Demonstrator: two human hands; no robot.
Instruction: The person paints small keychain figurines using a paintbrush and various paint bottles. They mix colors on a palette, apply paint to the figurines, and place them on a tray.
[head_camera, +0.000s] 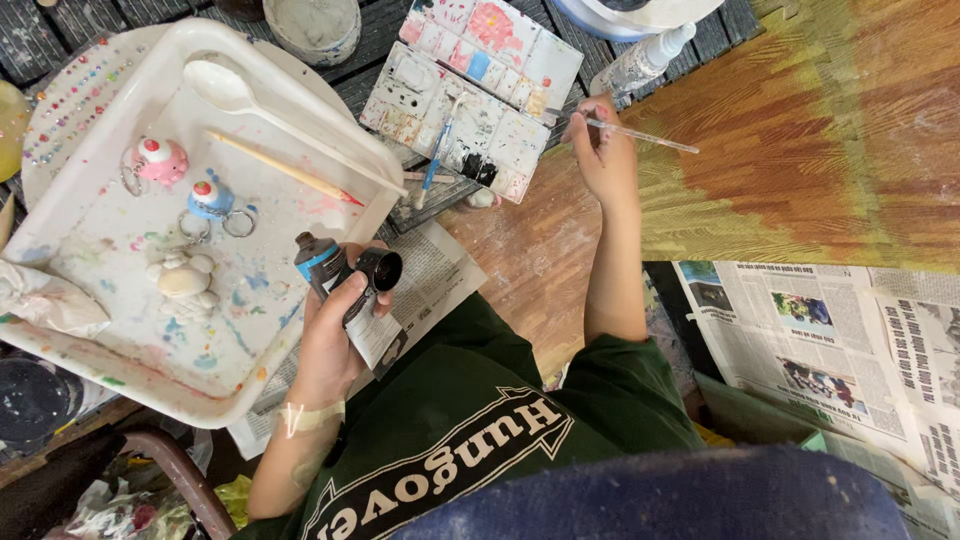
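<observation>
My left hand (335, 325) grips a dark paint tube (345, 272) with a blue band, its black cap end pointing right, just off the white tray's (60, 330) near corner. My right hand (603, 150) holds a thin clear-handled brush (640, 135) beside a paint-stained white palette (470, 95) with several wells. On the tray lie a pink figurine keyring (160, 160), a blue figurine keyring (210, 198), an unpainted white figurine (183, 280), a white spoon (225, 90) and a wooden brush (285, 168) with a red tip.
A white squeeze bottle (640, 62) lies right of the palette. A grey-filled bowl (312, 25) sits at the top. Newspaper sheets (830, 340) cover the floor at right and under the tray. A crumpled cloth (45, 295) rests on the tray's left edge. A gem-dotted plate (70, 95) lies beneath.
</observation>
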